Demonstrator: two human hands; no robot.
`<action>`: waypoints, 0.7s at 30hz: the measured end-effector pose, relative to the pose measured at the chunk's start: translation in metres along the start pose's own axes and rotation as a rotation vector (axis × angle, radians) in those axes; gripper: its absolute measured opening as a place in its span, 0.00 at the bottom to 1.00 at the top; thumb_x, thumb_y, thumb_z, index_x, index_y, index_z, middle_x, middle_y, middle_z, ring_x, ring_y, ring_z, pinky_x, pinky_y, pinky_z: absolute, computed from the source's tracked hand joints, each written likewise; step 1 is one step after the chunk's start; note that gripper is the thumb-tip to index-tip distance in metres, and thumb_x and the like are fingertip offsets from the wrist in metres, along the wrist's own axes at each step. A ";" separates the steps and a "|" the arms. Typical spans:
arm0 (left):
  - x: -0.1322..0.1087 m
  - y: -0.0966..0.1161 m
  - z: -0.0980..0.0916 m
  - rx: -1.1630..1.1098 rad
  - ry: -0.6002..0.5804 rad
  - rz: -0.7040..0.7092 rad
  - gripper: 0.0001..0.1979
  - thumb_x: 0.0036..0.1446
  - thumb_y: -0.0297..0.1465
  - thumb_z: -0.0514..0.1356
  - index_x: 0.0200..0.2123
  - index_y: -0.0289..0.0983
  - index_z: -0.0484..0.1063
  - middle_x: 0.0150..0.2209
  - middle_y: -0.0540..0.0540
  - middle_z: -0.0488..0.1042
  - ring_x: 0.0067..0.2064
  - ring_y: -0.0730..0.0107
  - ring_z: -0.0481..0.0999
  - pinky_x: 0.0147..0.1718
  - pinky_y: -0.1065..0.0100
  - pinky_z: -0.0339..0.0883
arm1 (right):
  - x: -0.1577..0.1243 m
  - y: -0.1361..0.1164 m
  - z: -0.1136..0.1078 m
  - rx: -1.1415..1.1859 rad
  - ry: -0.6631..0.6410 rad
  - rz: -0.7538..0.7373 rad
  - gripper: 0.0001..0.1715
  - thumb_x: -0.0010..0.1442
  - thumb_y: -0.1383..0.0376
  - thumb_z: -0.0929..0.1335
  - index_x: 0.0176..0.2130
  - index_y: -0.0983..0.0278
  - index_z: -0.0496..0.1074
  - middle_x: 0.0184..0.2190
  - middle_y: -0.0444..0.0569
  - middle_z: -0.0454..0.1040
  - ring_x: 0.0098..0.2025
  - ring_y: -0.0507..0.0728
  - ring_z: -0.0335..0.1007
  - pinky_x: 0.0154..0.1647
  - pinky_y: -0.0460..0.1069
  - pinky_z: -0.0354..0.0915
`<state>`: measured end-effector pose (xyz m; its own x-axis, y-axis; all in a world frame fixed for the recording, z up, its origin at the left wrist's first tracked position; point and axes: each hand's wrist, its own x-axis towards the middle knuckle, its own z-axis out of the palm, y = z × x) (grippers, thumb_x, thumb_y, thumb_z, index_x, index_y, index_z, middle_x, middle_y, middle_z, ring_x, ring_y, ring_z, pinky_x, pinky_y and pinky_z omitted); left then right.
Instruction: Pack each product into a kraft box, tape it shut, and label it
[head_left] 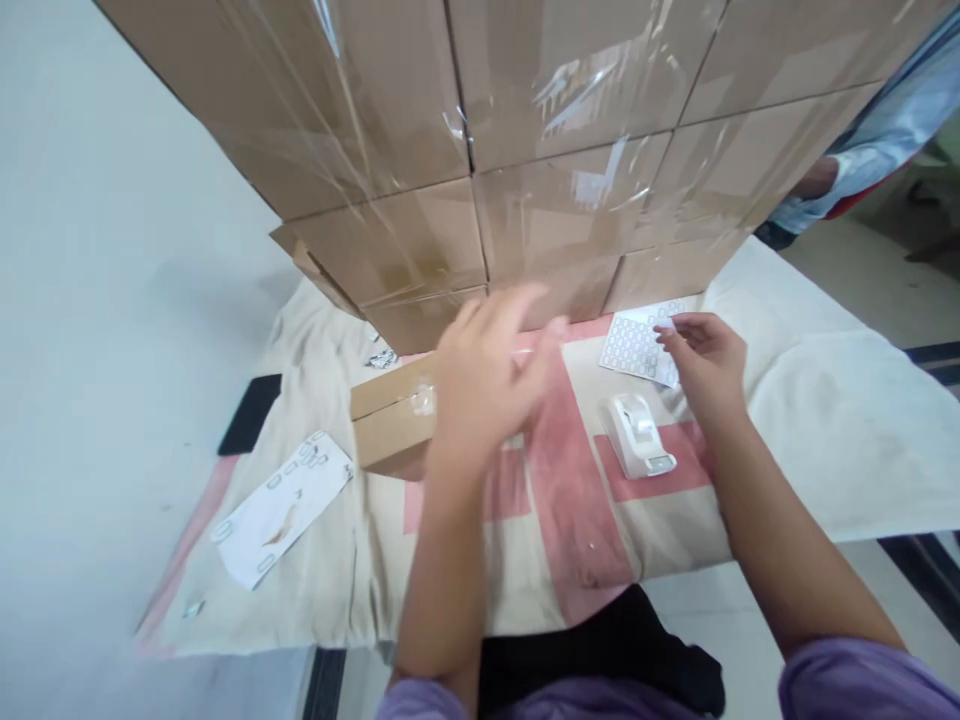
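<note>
My left hand (487,370) is raised in front of a small cardboard box (397,420), its fingers stretched out and thumb apart, blurred by motion. It hides the box's right end, where a bit of clear tape shows. My right hand (705,360) has thumb and fingertips pinched over the right edge of a white sheet with rows of small printed outlines (637,345). What the pinch holds, if anything, is too small to make out. Below that sheet, a white tape dispenser (637,435) rests on the cloth, left of my right forearm.
A tall stack of taped cartons (555,210) stands at the table's back. On the left lie a white paper with few outlines (289,505) and a dark flat object (251,415). A cream and pink cloth (585,510) covers the table. Another person's sleeve (892,125) shows at right.
</note>
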<state>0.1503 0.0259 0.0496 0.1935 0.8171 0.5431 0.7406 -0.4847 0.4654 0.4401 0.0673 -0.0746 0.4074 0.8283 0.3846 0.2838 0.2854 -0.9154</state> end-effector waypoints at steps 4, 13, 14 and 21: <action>-0.031 -0.076 -0.046 0.292 -0.287 -0.249 0.21 0.71 0.45 0.53 0.59 0.44 0.73 0.62 0.43 0.75 0.64 0.47 0.69 0.65 0.44 0.55 | -0.041 -0.057 0.038 0.091 -0.109 -0.017 0.18 0.56 0.62 0.77 0.46 0.58 0.75 0.36 0.47 0.80 0.39 0.58 0.79 0.41 0.53 0.72; -0.048 -0.106 -0.070 0.307 -0.436 -0.361 0.24 0.70 0.46 0.52 0.63 0.45 0.71 0.62 0.47 0.76 0.61 0.51 0.73 0.65 0.45 0.58 | -0.102 -0.037 0.141 0.103 -0.439 -0.140 0.31 0.55 0.71 0.70 0.56 0.58 0.63 0.41 0.46 0.77 0.34 0.54 0.73 0.33 0.49 0.68; -0.048 -0.105 -0.069 0.315 -0.429 -0.364 0.24 0.70 0.46 0.53 0.63 0.45 0.71 0.62 0.46 0.76 0.60 0.50 0.73 0.65 0.45 0.58 | -0.104 -0.029 0.140 0.085 -0.448 -0.167 0.32 0.55 0.72 0.69 0.58 0.58 0.62 0.40 0.45 0.77 0.33 0.54 0.72 0.33 0.49 0.68; -0.051 -0.106 -0.066 0.291 -0.405 -0.385 0.23 0.69 0.46 0.53 0.61 0.46 0.73 0.60 0.47 0.77 0.59 0.50 0.74 0.65 0.46 0.59 | -0.107 -0.033 0.124 0.015 -0.539 -0.127 0.46 0.58 0.74 0.66 0.70 0.58 0.49 0.37 0.43 0.74 0.30 0.53 0.68 0.33 0.49 0.66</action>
<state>0.0196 0.0150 0.0185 0.0637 0.9972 0.0403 0.9395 -0.0736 0.3347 0.2790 0.0286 -0.1000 -0.1323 0.9152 0.3807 0.2879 0.4030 -0.8687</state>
